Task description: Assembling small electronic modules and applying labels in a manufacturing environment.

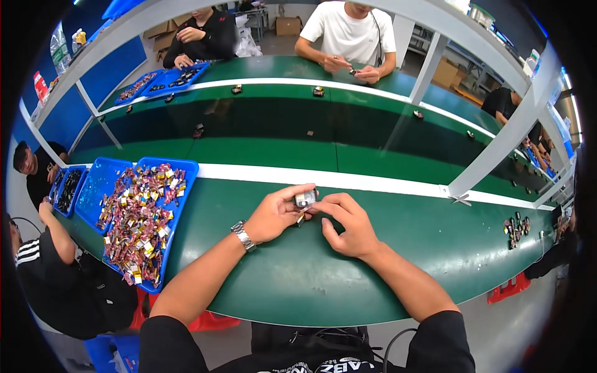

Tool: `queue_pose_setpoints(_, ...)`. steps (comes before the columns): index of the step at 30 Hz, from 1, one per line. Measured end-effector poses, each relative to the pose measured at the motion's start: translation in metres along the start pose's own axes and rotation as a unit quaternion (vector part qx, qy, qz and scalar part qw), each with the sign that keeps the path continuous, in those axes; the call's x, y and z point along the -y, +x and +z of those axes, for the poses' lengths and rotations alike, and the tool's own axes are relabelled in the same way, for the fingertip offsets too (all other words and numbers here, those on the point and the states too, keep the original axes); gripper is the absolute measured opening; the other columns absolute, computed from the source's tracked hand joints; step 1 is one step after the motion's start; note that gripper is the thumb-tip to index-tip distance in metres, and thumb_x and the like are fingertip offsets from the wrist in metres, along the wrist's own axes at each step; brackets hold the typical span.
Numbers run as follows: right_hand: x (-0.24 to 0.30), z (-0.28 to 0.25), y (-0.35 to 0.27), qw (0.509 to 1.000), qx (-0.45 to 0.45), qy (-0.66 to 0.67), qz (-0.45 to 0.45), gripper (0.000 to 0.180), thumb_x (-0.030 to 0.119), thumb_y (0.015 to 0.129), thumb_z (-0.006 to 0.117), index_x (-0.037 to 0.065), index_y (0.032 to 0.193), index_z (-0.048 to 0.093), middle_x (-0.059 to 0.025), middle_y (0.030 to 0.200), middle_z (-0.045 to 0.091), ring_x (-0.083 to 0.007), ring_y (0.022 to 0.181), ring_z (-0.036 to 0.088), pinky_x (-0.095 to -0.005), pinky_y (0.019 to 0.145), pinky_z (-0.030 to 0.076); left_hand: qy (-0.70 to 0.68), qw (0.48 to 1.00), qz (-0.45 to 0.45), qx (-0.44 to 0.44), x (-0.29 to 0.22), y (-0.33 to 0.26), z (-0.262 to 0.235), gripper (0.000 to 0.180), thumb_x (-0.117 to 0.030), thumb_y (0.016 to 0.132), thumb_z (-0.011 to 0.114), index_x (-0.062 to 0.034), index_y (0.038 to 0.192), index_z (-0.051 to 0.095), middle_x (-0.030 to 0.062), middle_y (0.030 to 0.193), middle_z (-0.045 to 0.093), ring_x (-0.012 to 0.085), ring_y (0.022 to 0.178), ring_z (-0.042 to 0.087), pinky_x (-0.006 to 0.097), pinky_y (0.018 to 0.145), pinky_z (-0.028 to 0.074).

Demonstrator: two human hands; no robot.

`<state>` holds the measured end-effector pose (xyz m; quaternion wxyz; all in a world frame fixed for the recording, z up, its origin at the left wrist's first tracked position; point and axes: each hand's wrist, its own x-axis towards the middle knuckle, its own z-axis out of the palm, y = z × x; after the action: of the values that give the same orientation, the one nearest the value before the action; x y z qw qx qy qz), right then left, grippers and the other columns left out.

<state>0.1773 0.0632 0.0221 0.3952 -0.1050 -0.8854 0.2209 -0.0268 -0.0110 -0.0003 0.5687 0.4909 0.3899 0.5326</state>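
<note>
Over the green table, my left hand (273, 213) is closed on a small dark electronic part (305, 198). The part has a pale, shiny face and sits between thumb and fingers. Thin leads or a small strip seem to hang below it, too small to make out. My right hand (349, 225) reaches in from the right. Its index fingertip touches the lower edge of the part, while the thumb stands apart from it. To the left of my hands, a blue tray (193, 180) holds a heap of small reddish circuit pieces (140, 224) with yellow and white parts.
A second blue tray (99, 180) adjoins the heaped one. Beyond a white rail (261, 171) runs a green conveyor belt (280, 149) with scattered small parts. White posts frame the bench. A cluster of small assemblies (516, 229) lies far right. Several people sit around.
</note>
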Motion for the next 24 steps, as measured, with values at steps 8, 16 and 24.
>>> queue_pose_setpoints(8, -0.012, 0.011, 0.0, 1.0, 0.023, -0.016, 0.009, 0.028, 0.009, 0.075, 0.079, 0.009, 0.101, 0.069, -0.0058, 0.097, 0.058, -0.0218, 0.085, 0.06, -0.0333, 0.066, 0.053, -0.053, 0.998, -0.032, 0.012, -0.004, -0.001, -0.002, 0.064, 0.003, 0.089, 0.054, 0.0004, 0.149, 0.033, 0.0159, 0.142, 0.049, 0.0211, 0.128, 0.049, 0.033, 0.106, 0.041)
queue_pose_setpoints(16, -0.015, 0.002, 0.002, 0.998, 0.029, 0.017, 0.056, 0.01, 0.008, 0.082, 0.071, 0.008, 0.09, 0.067, -0.0109, 0.124, 0.054, -0.0306, 0.113, 0.051, -0.04, 0.088, 0.047, 0.03, 0.998, -0.017, -0.061, -0.007, -0.001, 0.005, 0.045, -0.011, 0.098, 0.053, -0.0014, 0.141, 0.047, 0.013, 0.13, 0.059, 0.0141, 0.105, 0.059, 0.031, 0.093, 0.048)
queue_pose_setpoints(24, -0.02, 0.007, -0.003, 0.992, 0.066, 0.05, 0.091, 0.007, 0.008, 0.083, 0.068, 0.005, 0.089, 0.065, -0.011, 0.127, 0.053, -0.0293, 0.115, 0.052, -0.039, 0.091, 0.048, 0.038, 0.997, -0.047, -0.041, -0.002, 0.0, 0.003, 0.043, -0.003, 0.095, 0.057, 0.0032, 0.137, 0.049, 0.0129, 0.124, 0.062, 0.0136, 0.096, 0.062, 0.029, 0.085, 0.053)
